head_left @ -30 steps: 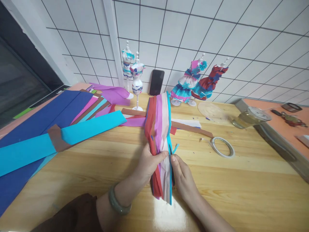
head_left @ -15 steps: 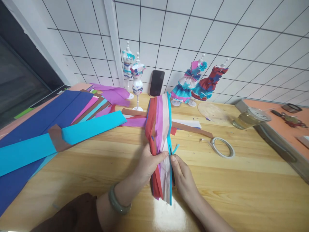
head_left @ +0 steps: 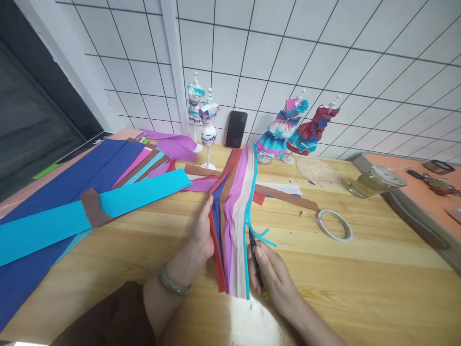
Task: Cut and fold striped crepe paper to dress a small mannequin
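One layered striped bundle, over the wooden table: our left hand, fingers gripping its red side. One slim black tool: our right hand pinches it, tip at the turquoise edge.

A white-tiled wall stands behind a glossy wooden table.

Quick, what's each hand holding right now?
Left hand: holding the striped bundle by its left edge.
Right hand: closed around a black tool.
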The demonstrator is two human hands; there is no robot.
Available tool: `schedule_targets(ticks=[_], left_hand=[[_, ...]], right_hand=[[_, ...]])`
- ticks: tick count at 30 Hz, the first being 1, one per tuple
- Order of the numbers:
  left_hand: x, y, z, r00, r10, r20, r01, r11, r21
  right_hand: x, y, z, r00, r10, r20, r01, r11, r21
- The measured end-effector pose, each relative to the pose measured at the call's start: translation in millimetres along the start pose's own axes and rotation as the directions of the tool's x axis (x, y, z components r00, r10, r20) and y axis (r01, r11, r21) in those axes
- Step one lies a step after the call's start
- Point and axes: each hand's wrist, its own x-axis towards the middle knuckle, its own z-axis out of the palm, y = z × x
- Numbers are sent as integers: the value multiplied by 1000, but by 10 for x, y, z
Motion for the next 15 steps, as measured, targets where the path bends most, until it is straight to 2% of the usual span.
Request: schedule_targets(ticks=[3, 11, 13, 15], left_hand=[[-20, 20, 19, 997, -53, -62, 55, 998, 22], [-64, -35, 77, 979, -139, -149, 154, 984, 95], [-64, -61, 75, 983, -120, -136, 134, 986, 102], [-66, -83, 69, 988, -137, -77, 144, 985, 98]], right_hand=[[11, -6, 4, 1000, -1, -24, 2, 1000, 30], [85, 23, -29, 979, 53, -196, -21, 987, 162], [92, 35, -35, 974, 62, -218, -37, 992, 118], [96, 36, -28, 970, 89, -227, -79, 995, 54]])
